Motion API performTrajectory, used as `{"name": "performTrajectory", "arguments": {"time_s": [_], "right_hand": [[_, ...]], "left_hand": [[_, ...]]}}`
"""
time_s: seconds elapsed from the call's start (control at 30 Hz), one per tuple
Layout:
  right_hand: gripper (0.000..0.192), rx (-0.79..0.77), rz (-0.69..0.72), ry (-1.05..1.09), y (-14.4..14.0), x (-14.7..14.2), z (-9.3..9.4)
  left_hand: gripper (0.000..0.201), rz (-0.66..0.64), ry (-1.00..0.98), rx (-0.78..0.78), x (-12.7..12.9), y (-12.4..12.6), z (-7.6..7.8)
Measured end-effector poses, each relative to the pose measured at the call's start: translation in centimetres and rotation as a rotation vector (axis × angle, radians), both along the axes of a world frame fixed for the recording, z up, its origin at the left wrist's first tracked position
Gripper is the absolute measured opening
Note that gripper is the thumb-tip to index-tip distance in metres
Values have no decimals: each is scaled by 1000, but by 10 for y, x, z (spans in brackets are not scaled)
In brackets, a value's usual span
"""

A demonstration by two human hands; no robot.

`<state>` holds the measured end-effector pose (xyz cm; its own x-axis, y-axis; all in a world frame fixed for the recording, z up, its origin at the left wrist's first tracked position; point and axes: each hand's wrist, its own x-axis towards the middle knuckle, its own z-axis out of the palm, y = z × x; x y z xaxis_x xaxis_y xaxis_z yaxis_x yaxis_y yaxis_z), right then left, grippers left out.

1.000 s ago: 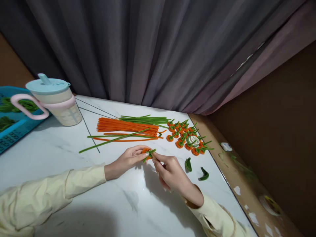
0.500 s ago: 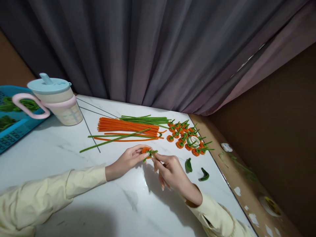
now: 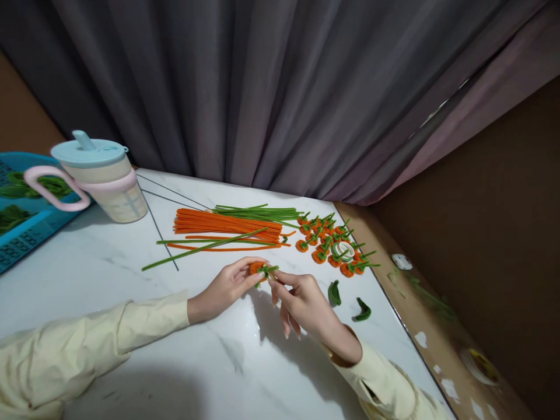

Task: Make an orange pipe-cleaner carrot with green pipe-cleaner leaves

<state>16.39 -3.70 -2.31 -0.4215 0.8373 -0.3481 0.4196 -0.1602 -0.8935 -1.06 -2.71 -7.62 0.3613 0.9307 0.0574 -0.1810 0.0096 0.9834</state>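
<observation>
My left hand (image 3: pixel 225 286) pinches a small orange coiled pipe-cleaner piece (image 3: pixel 256 268) with a green stem just above the white marble table (image 3: pixel 109 291). My right hand (image 3: pixel 301 303) grips the green stem (image 3: pixel 269 270) of the same piece with thumb and forefinger, its other fingers spread downward. Straight orange pipe cleaners (image 3: pixel 227 224) and green pipe cleaners (image 3: pixel 258 212) lie in bundles behind the hands. A pile of several finished orange coils with green stems (image 3: pixel 332 242) lies to the right, around a white tape roll (image 3: pixel 343 250).
A lidded cup with a pink handle (image 3: pixel 98 178) stands at the back left beside a blue basket (image 3: pixel 21 216). Two bent green pieces (image 3: pixel 347 300) lie near the table's right edge. A dark curtain (image 3: pixel 280 93) hangs behind; a brown floor (image 3: pixel 437 326) is to the right.
My right hand's lower fingers have opened out and dropped slightly while thumb and forefinger keep the green stem. The left hand has barely moved.
</observation>
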Motion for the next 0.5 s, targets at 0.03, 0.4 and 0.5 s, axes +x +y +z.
{"name": "performTrajectory", "arguments": {"time_s": [0.03,0.4,0.5], "right_hand": [[22,-12,1,4,0,1,1],[22,632,75,-471,1,41,-35],[24,924,197,-696,2,48,-55]], "left_hand": [[28,-3,-5,-8,-1,1,1],[19,-217,-471,-558,-8,22,-7],[21,-311,-538,-676,-8,22,-8]]}}
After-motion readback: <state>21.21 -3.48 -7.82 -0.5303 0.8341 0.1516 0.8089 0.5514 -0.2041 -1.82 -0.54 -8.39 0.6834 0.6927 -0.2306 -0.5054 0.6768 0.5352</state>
